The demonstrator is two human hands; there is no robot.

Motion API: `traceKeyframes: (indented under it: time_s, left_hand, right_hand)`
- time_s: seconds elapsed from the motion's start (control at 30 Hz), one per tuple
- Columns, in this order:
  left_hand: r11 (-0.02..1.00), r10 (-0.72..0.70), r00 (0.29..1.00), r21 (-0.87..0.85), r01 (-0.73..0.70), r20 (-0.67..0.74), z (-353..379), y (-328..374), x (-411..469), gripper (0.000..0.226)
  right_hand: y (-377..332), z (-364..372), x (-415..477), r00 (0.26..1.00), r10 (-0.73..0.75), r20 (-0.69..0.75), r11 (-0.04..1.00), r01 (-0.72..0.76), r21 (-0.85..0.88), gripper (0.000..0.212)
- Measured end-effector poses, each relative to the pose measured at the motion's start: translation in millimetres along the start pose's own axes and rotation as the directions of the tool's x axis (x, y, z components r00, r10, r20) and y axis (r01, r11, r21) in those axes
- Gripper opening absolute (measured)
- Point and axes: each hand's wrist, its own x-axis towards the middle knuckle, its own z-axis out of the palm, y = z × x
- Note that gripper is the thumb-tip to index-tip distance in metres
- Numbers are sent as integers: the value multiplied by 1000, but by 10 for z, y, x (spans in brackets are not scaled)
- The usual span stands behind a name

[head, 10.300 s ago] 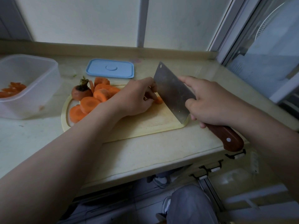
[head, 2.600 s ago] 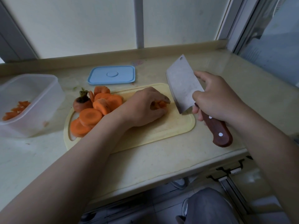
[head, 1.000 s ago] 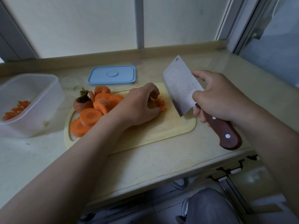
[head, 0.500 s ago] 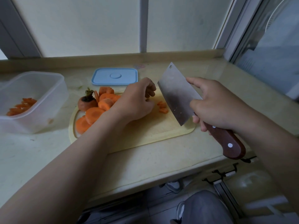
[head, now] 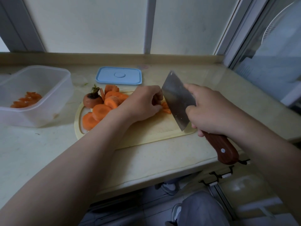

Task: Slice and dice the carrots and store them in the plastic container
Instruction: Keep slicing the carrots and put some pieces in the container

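A pale cutting board lies on the counter. Round carrot slices and a carrot top with a green stub are piled at its left end. My left hand has curled fingers that hold small carrot pieces down on the board. My right hand grips a cleaver by its wooden handle, index finger laid along the blade. The blade's edge is down on the board right beside my left fingertips. A clear plastic container at the left holds some cut carrot.
A blue lid lies flat behind the board near the window sill. The counter's front edge runs below the board. A window frame rises at the right. A knee in grey trousers shows below the counter.
The cleaver has come down and to the left from a raised position, now touching the board at the carrot pieces. My left hand has moved back onto the pieces.
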Motion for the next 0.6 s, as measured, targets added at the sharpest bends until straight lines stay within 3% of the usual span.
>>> traceKeyframes:
  time_s: [0.23,0.47,0.6]
  left_hand:
    - [999,-30,1000,-24,30,-1,-11,-18,4,22]
    - [998,-59,998,6,59,-11,-15,-37,22,30]
    - [998,-65,998,14,65,-17,-11,-17,29,28]
  right_hand:
    - [-140,44,-32,999,38,17,994,-36,-105,59]
    - [-304,46,39,995,47,91,961,-20,-276,63]
    - [-368,118,120,991,61,117,961,-27,-274,73]
